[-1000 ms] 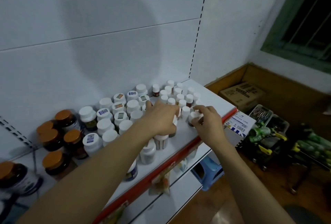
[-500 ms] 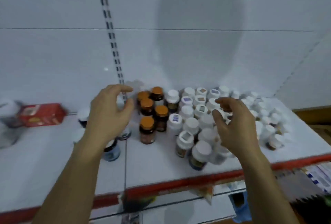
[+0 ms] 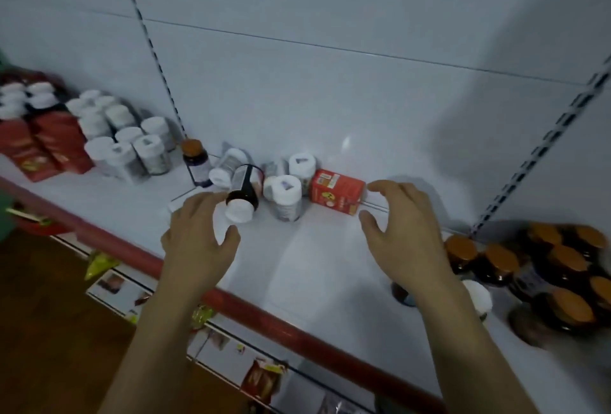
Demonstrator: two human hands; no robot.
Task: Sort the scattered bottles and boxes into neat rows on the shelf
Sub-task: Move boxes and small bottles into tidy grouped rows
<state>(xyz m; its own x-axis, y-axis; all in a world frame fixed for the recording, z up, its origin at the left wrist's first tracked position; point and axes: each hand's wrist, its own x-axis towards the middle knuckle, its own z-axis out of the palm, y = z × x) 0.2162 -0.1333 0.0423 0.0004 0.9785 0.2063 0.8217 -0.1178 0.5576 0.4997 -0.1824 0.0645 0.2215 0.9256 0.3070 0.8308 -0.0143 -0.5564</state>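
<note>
Centrally on the shelf (image 3: 297,268), a loose huddle of unsorted items. Dark bottle (image 3: 244,190) tipped on its side, white cap toward the front edge. Just right of it, white-capped bottle (image 3: 285,198) upright, small sticker on the lid. Second white-capped bottle (image 3: 301,165) upright close behind; touching or not, unclear. Red box (image 3: 337,193) flat on a long side, just right of those two. Behind the dark bottle, pale bottle (image 3: 228,165) also toppled, at an angle. Orange-capped bottle (image 3: 195,162) upright at the huddle's left. All lids on; contents not readable through the blur.

Left hand (image 3: 198,241) over the shelf, just left of the dark bottle's cap. Grip loose and half open, thumb spread, nothing in it; contact with the cap uncertain. Right hand (image 3: 405,231) beside the red box's right end. Grip wide, forefinger and thumb apart, nothing in it; forefinger tip near the box, contact uncertain.

Farther left, block of white-lidded bottles (image 3: 122,136) standing close together, then red cartons (image 3: 49,145). Far right, cluster of orange-lidded brown bottles (image 3: 545,268), upright. One white-lidded bottle (image 3: 477,296) partly hidden behind the right forearm. Red strip (image 3: 264,312) along the shelf front; lower shelf (image 3: 211,344) with packets beneath.
</note>
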